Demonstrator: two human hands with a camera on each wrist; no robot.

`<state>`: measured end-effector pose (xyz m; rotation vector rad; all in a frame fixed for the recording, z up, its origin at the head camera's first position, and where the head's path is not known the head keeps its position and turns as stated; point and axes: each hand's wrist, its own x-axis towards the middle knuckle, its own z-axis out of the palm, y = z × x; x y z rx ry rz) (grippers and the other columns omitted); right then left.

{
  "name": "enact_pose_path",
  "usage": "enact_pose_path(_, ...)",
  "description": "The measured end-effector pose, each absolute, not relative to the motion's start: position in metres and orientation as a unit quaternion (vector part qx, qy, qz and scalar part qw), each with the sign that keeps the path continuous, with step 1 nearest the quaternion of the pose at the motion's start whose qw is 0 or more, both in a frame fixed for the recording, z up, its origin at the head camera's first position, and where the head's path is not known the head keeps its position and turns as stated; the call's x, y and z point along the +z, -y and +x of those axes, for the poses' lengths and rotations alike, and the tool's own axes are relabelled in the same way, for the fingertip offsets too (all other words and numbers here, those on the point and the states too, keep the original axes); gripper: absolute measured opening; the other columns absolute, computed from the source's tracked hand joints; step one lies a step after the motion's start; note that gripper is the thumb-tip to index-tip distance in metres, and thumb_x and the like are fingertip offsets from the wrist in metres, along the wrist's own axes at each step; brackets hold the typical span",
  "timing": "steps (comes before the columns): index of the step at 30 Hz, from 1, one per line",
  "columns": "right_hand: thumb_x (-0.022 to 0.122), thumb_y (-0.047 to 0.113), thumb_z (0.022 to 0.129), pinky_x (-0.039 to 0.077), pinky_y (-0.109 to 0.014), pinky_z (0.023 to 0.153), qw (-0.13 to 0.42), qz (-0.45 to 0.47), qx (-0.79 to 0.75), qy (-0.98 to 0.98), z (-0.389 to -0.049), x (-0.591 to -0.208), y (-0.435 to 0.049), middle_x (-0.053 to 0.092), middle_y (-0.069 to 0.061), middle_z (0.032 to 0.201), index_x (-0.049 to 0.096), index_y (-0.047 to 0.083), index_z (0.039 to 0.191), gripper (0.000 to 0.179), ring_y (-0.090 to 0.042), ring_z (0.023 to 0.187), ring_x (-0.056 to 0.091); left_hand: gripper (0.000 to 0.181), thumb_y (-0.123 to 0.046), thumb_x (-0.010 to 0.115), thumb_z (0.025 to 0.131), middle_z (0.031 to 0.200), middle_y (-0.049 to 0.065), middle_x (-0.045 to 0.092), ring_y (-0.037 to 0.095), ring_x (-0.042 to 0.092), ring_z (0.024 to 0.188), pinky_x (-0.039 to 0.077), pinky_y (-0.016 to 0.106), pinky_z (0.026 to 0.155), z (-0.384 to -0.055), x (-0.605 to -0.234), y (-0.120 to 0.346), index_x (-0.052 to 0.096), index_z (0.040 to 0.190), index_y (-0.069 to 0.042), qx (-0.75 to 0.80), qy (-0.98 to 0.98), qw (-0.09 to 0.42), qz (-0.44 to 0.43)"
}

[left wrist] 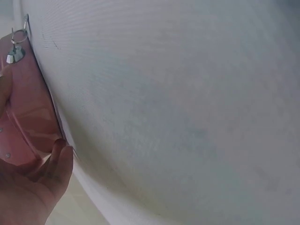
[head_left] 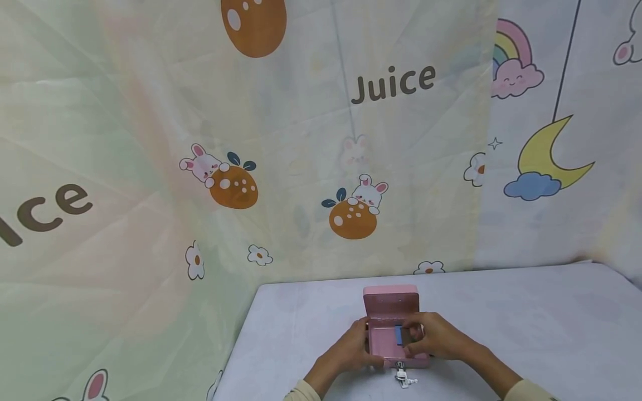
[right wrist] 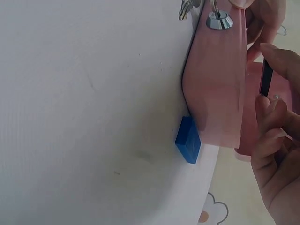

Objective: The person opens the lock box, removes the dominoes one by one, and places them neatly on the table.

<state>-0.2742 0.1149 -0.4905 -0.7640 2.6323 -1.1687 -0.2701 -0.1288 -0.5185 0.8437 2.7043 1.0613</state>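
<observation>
A pink cash box (head_left: 384, 341) stands on the white table with its lid (head_left: 391, 305) raised. My left hand (head_left: 353, 346) grips the box's left side, the thumb along its front edge; the left wrist view shows this hand (left wrist: 35, 187) at the pink wall too. Over the inside of the box, my right hand (head_left: 435, 336) pinches a thin, flat dark piece (right wrist: 266, 78) between thumb and fingers. In the head view a blue patch (head_left: 398, 335) shows at its left edge. Keys (head_left: 402, 377) hang from the silver lock (right wrist: 219, 20) on the front.
A small blue block (right wrist: 188, 140) lies on the table right beside the box wall. The white tabletop (head_left: 526, 317) spreads out around the box. Behind it hangs a printed curtain (head_left: 296, 223) with bunnies and fruit.
</observation>
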Motion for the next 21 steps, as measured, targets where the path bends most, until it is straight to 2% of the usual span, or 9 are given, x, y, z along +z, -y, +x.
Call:
enact_pose_path(10,0.083,0.029,0.068,0.042,-0.024,0.056,0.083,-0.25,-0.387,-0.884,-0.274,-0.487,-0.128,0.056,0.005,0.081,0.066,0.006,0.105,0.047,-0.021,0.077,0.051,0.082,-0.028,0.085,0.068,0.127,-0.005,0.052,0.005,0.051,0.11,0.044,0.026,0.094,-0.269,-0.517,0.128,0.039,0.136,-0.024,0.36,-0.89,0.069,0.271)
enact_pose_path(21,0.085,0.032,0.065,0.042,-0.024,0.058,0.09,-0.229,-0.368,-0.897,-0.279,-0.489,-0.14,0.055,0.005,0.083,0.068,0.01,0.103,0.047,-0.019,0.081,0.05,0.089,-0.033,0.084,0.069,0.132,-0.006,0.049,0.005,0.048,0.116,0.041,0.033,0.101,-0.267,-0.516,0.129,0.033,0.141,-0.024,0.343,-0.904,0.074,0.245)
